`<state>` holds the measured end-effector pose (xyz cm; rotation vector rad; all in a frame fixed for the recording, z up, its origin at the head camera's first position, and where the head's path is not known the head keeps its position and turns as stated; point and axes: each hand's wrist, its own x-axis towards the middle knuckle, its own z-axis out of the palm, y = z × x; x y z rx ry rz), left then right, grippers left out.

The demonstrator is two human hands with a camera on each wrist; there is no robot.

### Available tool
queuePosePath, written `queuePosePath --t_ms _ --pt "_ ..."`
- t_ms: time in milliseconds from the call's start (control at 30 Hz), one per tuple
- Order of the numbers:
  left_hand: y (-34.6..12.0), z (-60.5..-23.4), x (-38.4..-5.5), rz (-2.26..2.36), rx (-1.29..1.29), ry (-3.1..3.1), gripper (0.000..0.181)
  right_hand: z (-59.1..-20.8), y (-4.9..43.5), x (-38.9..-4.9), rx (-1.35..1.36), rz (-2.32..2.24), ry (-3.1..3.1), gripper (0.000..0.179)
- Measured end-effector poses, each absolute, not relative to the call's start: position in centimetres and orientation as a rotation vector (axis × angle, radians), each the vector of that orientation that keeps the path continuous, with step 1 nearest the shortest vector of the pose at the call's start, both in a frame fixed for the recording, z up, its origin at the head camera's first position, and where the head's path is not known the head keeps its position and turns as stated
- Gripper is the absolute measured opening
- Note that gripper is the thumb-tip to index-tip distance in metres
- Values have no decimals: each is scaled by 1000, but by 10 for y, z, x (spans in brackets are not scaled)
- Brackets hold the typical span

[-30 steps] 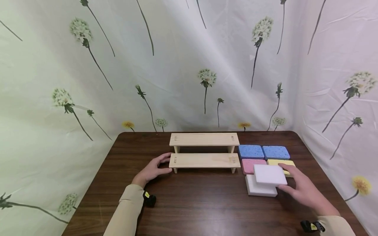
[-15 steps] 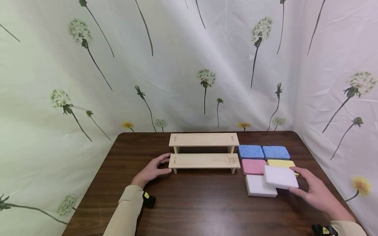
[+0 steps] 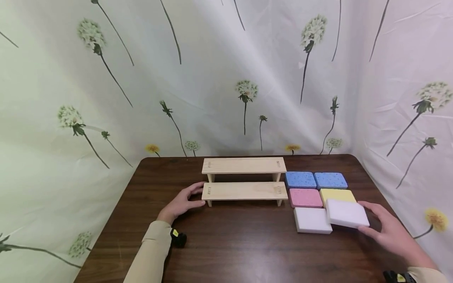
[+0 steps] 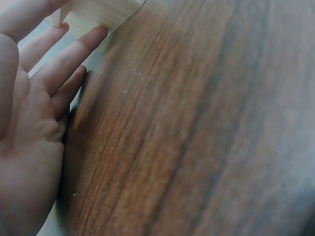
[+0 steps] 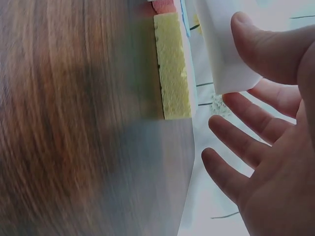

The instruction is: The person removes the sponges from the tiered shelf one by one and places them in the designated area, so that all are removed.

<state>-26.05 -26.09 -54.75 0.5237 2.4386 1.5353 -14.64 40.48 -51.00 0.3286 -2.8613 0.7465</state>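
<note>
My right hand [image 3: 389, 230] pinches a white sponge [image 3: 347, 213] between thumb and fingers at its right edge. In the right wrist view this sponge [image 5: 224, 54] is raised off the tabletop, its lower fingers spread apart. A second white sponge [image 3: 313, 221] lies flat just left of it. Behind lie a pink sponge [image 3: 306, 197] and a yellow sponge [image 3: 336, 194], whose front edge the held sponge overlaps. My left hand [image 3: 182, 202] rests at the left end of the front step of a wooden riser [image 3: 245, 190], fingers loosely extended by its edge.
Two blue sponges, one on the left [image 3: 301, 179] and one on the right [image 3: 330, 180], lie in the back row beside the riser's rear step [image 3: 244, 165]. A flower-printed curtain [image 3: 212, 98] hangs behind the dark wooden table [image 3: 233, 247].
My right hand has carried the white sponge to the right, off the second white sponge and in front of the yellow one. The left hand stays where it was.
</note>
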Motion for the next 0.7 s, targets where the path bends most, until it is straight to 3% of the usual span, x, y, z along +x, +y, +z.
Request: queuePosePath --t_ms 700 --pt "-262 -551 -264 1522 558 2472 73 -534 431 -139 441 714 -2814 73"
